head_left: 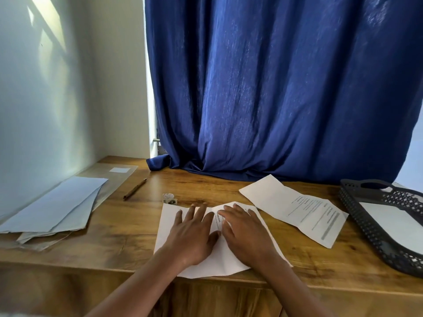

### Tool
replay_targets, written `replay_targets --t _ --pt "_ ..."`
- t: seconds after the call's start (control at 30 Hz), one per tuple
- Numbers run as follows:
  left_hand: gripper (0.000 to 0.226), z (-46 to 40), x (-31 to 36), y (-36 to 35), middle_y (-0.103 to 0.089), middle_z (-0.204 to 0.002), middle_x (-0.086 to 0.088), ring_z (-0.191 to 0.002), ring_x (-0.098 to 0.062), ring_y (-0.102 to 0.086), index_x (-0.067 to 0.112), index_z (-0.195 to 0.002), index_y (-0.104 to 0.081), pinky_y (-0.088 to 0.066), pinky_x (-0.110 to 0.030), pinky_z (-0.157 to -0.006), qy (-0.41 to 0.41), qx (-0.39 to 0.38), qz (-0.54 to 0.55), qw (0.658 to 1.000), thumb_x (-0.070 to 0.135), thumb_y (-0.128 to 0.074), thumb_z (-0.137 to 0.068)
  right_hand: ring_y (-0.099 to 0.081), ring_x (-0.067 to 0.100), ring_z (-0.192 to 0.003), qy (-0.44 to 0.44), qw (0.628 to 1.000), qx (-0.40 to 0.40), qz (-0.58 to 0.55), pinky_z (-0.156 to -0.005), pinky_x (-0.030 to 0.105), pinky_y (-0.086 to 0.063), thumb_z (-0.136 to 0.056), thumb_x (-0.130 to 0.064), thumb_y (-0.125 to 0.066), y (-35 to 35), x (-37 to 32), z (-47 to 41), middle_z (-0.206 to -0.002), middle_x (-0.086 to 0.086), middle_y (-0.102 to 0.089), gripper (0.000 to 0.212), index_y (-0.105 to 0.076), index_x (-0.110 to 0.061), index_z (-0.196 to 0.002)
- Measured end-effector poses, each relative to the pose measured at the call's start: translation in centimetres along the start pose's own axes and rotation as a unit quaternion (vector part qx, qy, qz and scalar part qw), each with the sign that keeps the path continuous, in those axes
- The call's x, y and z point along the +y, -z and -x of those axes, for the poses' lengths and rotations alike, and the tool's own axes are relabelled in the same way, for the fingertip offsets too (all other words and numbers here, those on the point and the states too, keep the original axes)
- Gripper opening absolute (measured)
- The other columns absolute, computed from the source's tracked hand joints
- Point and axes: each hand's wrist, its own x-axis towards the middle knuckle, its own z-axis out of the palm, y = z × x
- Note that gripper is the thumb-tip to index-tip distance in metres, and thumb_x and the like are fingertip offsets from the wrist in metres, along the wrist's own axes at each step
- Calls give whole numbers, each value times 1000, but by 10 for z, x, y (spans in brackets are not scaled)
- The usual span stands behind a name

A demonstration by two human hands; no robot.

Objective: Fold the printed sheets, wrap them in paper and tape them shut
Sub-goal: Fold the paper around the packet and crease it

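Flattened under both palms at the desk's (pixel 286 197) near edge: printed sheet (pixel 169 227), left hand (pixel 191 234) and right hand (pixel 246 234) spread, fingers straight, gripping nothing, likely setting a crease. Beyond it, tape roll (pixel 169 197); right, another folded sheet (pixel 295 208); far left, wrapping paper (pixel 57 207).

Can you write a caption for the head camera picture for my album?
Two hands press a printed sheet flat on a wooden table.
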Motion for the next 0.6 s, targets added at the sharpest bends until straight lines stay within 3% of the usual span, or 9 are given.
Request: replay_targets --t 0.13,0.2,0.27,0.4,0.6 --pt "64 -1 -4 -16 7 -172 3 -158 -21 12 28 -165 1 5 -48 -128 -3 -32 18 999 54 -15 -109 0 9 -156 -21 996 -85 -14 -125 40 3 -105 -53 -12 -26 2 -4 -169 -10 -10 60 -18 -32 -160" --pt "63 -1 -7 -18 8 -172 5 -158 -19 13 29 -164 2 6 -46 -128 -5 -25 14 1000 54 -14 -108 4 9 -155 -16 996 -90 -15 -124 39 6 -87 -68 11 -30 5 -4 -169 -12 -4 85 -12 -33 -161" --pt "63 -2 -10 -19 7 -172 6 -158 -17 14 30 -164 2 7 -45 -128 -8 -24 13 1000 54 -13 -108 6 8 -155 -14 995 -95 -11 -123 37 7 -69 -73 20 -31 8 -3 -169 -12 -2 104 -9 -35 -161" --pt "66 -1 -20 -19 9 -171 11 -157 -13 15 35 -163 3 7 -44 -128 3 -33 13 999 63 -9 -104 5 12 -156 -30 994 -99 22 -123 35 4 -68 -77 17 -26 26 -2 -169 -11 2 104 -4 -36 -161" --pt "92 6 -59 -12 12 -171 7 -156 -14 15 31 -163 7 6 -44 -128 82 -50 20 995 75 12 -82 3 16 -156 -93 989 -99 65 -127 39 -5 -68 -77 18 -20 62 3 -169 -8 4 104 3 -32 -161"
